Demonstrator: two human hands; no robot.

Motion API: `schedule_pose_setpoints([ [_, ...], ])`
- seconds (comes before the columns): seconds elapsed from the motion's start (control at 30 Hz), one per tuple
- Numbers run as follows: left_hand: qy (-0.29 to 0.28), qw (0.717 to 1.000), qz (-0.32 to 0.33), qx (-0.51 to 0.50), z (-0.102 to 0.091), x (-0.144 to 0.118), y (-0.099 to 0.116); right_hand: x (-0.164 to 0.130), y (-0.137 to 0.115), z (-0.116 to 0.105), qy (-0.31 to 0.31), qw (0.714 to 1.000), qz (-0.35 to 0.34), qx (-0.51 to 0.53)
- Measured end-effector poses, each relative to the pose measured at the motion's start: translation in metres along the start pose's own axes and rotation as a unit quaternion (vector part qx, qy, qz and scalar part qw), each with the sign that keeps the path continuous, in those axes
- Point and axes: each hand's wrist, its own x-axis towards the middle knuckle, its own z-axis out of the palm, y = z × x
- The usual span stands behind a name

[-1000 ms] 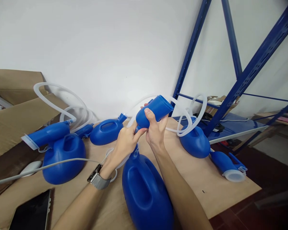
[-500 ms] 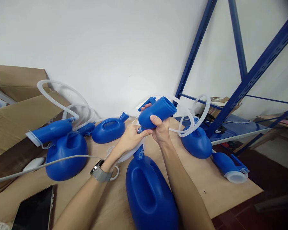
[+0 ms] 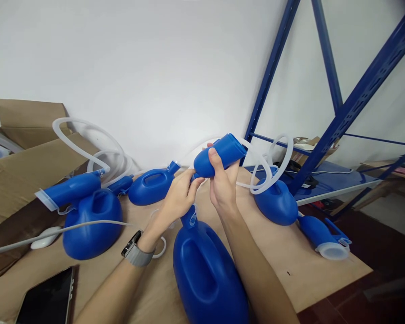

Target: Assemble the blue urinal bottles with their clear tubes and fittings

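Observation:
In the head view my right hand [image 3: 222, 180] is wrapped round a blue plastic urinal funnel [image 3: 218, 157], its wide mouth tilted up to the right. At its narrow lower end, my left hand [image 3: 180, 193] pinches the spout. Whether a hose end is also between those fingers is hidden. Just below my hands, a large blue urinal bottle [image 3: 205, 274] with a moulded handle lies nearest me, its neck pointing toward my left hand. A clear tag or cap sits at that neck.
Other blue bottles lie around: a left one [image 3: 92, 229], a middle one [image 3: 150, 186] and a right one [image 3: 276, 202]. A capped funnel [image 3: 324, 238] is near the right table edge. Coiled white hoses [image 3: 280, 157], a phone [image 3: 47, 297], a cardboard box [image 3: 37, 171] and a blue shelf frame [image 3: 273, 67] surround them.
My right thumb has shifted higher up the funnel, which has turned slightly so its handle is out of sight. The left hand stays at the spout; the hose beneath it no longer shows.

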Motion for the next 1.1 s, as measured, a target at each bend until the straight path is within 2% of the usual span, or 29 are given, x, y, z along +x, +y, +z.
schedule_pose_setpoints([
  [0.1, 0.048, 0.995, 0.038, 0.074, 0.008, -0.005, -0.012, -0.01, -0.007, 0.007, 0.036, 0.999, 0.007, -0.007],
  [0.2, 0.103, 0.983, 0.084, 0.123, 0.014, -0.008, -0.023, -0.015, -0.011, 0.01, 0.032, 0.998, 0.044, 0.013],
  [0.33, 0.125, 0.974, 0.098, 0.164, 0.017, -0.007, -0.029, -0.013, -0.019, 0.005, 0.018, 0.994, 0.097, 0.047],
  [0.47, 0.15, 0.975, 0.068, 0.152, 0.02, -0.007, -0.026, -0.018, -0.032, 0.01, 0.012, 0.984, 0.156, 0.088],
  [0.57, 0.162, 0.98, 0.015, 0.117, 0.019, -0.008, -0.019, -0.037, -0.028, 0.021, 0.028, 0.979, 0.176, 0.097],
  [0.67, 0.166, 0.982, -0.049, 0.078, 0.014, -0.008, -0.013, -0.07, -0.007, 0.023, 0.005, 0.99, 0.14, 0.024],
  [0.73, 0.174, 0.98, -0.08, 0.057, 0.011, -0.006, -0.011, -0.094, 0.009, 0.012, -0.028, 0.985, 0.143, -0.088],
  [0.8, 0.174, 0.979, -0.096, 0.044, 0.008, -0.004, -0.009, -0.114, 0.023, -0.006, -0.143, 0.946, 0.144, -0.254],
  [0.83, 0.17, 0.98, -0.1, 0.039, 0.007, -0.002, -0.008, -0.121, 0.028, -0.017, -0.209, 0.911, 0.105, -0.339],
  [0.87, 0.166, 0.98, -0.104, 0.034, 0.006, -0.001, -0.008, -0.125, 0.032, -0.028, -0.254, 0.871, 0.034, -0.418],
  [0.93, 0.163, 0.981, -0.104, 0.022, 0.005, 0.0, -0.008, -0.123, 0.039, -0.049, -0.309, 0.78, -0.097, -0.536],
  [1.0, 0.16, 0.983, -0.094, 0.01, 0.003, 0.001, -0.008, -0.11, 0.047, -0.068, -0.31, 0.715, -0.156, -0.606],
  [1.03, 0.155, 0.984, -0.085, 0.005, 0.002, 0.001, -0.009, -0.1, 0.05, -0.077, -0.315, 0.7, -0.162, -0.62],
  [1.1, 0.135, 0.989, -0.067, -0.002, -0.001, 0.0, -0.01, -0.077, 0.052, -0.091, -0.314, 0.712, -0.132, -0.614],
])
